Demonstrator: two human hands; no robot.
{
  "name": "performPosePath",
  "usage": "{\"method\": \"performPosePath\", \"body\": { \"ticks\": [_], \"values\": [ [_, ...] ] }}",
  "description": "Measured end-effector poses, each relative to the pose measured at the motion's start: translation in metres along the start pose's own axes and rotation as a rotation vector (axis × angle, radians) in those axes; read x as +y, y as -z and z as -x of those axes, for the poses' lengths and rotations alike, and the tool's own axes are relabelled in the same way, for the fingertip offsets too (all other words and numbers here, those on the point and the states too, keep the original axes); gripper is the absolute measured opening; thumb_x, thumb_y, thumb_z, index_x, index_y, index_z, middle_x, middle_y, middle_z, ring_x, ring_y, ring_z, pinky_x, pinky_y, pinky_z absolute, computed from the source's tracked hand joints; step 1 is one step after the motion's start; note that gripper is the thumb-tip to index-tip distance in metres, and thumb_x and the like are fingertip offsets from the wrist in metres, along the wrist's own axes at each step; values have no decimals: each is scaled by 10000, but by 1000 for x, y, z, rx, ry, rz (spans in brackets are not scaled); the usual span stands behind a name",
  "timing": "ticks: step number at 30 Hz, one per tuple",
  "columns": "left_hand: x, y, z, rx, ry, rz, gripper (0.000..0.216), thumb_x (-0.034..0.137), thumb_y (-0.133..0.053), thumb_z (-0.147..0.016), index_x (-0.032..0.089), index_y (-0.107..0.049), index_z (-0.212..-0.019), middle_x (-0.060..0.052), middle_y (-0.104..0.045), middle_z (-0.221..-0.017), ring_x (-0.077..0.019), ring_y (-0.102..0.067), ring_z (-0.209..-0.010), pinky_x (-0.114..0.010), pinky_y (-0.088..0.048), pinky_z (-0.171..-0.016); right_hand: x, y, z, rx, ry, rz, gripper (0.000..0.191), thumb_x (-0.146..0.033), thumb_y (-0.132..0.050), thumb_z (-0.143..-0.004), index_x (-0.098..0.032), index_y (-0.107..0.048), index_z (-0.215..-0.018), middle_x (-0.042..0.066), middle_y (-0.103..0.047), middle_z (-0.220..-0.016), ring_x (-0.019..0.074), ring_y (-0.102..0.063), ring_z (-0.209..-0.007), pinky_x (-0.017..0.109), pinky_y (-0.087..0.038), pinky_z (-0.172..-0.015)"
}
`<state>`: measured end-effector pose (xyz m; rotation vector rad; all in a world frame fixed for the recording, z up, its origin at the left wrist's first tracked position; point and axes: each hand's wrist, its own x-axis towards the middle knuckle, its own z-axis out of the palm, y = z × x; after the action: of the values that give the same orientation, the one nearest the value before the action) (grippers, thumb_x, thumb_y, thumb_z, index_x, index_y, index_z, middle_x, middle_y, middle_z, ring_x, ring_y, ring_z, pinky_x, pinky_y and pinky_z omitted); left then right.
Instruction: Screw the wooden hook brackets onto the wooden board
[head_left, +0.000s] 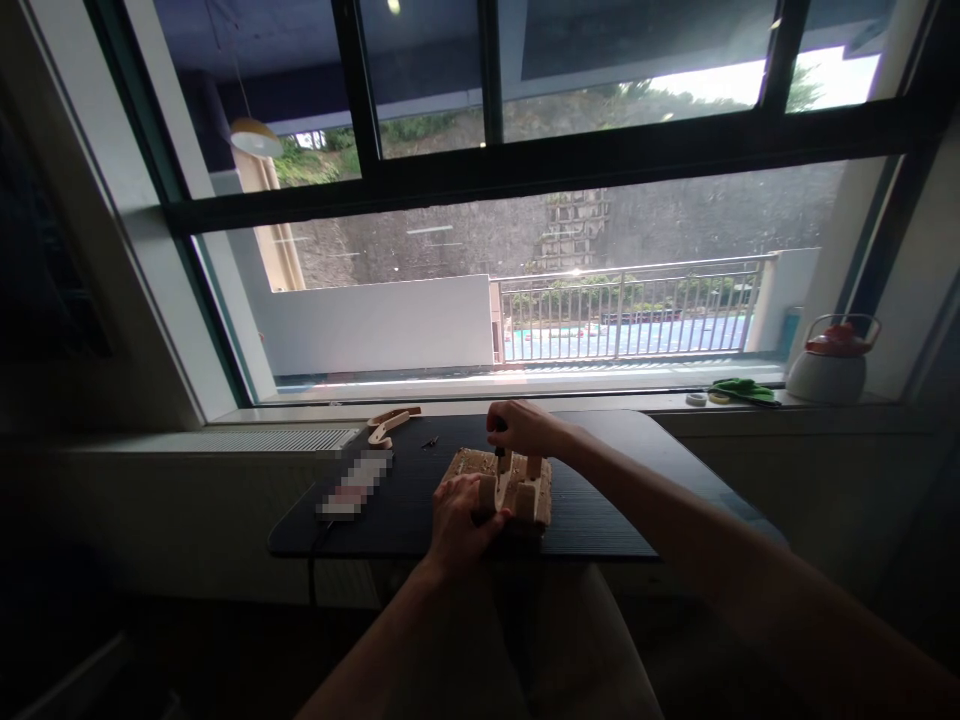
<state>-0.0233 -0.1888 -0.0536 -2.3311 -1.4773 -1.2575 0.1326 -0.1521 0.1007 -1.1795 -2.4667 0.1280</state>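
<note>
Fingers of right hand [517,425] clamp near-upright tool [500,453], block [514,484] beneath; left hand's [459,515] lie spread at block's near-left.

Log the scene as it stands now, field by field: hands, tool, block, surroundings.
Left hand: on the block's near left part
Right hand: closed around the tool
Tool: dark handle, pointing down at the block; tip contact unclear
Block: brown, uneven, on the dark table
Table, far left: curled tan strip
Windowsill, right: red-lidded jug, green item
</note>
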Motion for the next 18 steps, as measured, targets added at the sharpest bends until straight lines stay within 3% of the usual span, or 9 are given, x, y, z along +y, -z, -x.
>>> {"method": "performPosePath", "body": {
  "ticks": [18],
  "values": [
    [-1,-2,-1,7,-17,-12,341,437,-620,-730,251,-589,-1014,-35,-610,-1081,-256,-513,-1056,-444,-355,-946,0,-9,-3,-31,48,18,102,-209,-600,-735,-156,-641,-812,30,-656,-766,105,-549,-626,197,-336,-523]
  ]
}}
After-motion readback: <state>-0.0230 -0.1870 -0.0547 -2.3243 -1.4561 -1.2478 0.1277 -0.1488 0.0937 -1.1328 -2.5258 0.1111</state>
